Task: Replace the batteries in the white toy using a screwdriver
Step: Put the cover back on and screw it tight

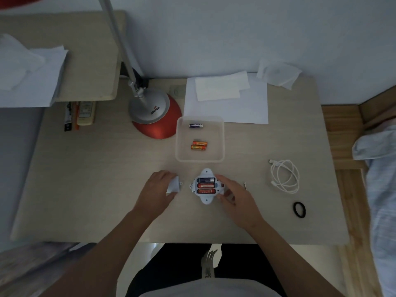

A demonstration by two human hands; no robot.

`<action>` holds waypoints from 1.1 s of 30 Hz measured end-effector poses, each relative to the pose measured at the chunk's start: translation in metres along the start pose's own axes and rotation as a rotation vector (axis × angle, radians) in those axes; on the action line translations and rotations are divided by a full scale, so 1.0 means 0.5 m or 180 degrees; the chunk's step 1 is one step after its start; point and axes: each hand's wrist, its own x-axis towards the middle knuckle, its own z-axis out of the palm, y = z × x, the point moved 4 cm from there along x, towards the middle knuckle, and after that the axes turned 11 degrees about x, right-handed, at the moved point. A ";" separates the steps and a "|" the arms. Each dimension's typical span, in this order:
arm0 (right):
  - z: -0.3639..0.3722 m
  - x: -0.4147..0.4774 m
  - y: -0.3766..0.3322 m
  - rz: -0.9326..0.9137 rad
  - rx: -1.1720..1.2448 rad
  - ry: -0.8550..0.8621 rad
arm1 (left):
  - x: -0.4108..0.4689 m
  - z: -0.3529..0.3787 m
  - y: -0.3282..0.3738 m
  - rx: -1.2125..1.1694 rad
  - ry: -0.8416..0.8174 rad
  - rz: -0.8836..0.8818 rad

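While the white toy [205,173] lies back-up at the worktop [107,179] centre, its battery bay sits uncovered with three batteries [206,185] inside: one dark blue, two red. Right hand [233,195] grasps the toy's 3 o'clock side. Left hand [158,188], at the toy's 9 o'clock, grasps the white cover [174,186], apart from the toy. Clear tray [221,142] at 12 o'clock holds three loose batteries [199,145]. Thin metal shaft [245,185] shows just past the right hand. White cable [284,176] and black hair tie [299,209] lie toward 3 to 4 o'clock.
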 end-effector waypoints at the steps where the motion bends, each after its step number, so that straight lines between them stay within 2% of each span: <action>1: 0.000 0.001 0.001 0.0001 -0.0023 -0.0002 | 0.000 0.000 0.001 -0.0012 0.0003 -0.0005; 7: 0.000 0.001 -0.001 0.0006 -0.0037 0.0004 | 0.004 -0.023 0.034 -0.0513 0.0225 -0.0205; 12: 0.000 0.001 0.002 0.0031 -0.0054 0.0036 | 0.008 -0.045 0.129 -0.0961 0.0205 0.0095; 18: -0.003 0.000 -0.002 0.0022 -0.0052 0.0026 | 0.015 -0.023 0.184 -0.0895 0.0033 0.0350; 33: -0.003 0.004 0.011 -0.0047 -0.0108 -0.0048 | 0.030 -0.009 0.178 -0.0712 0.0015 0.0486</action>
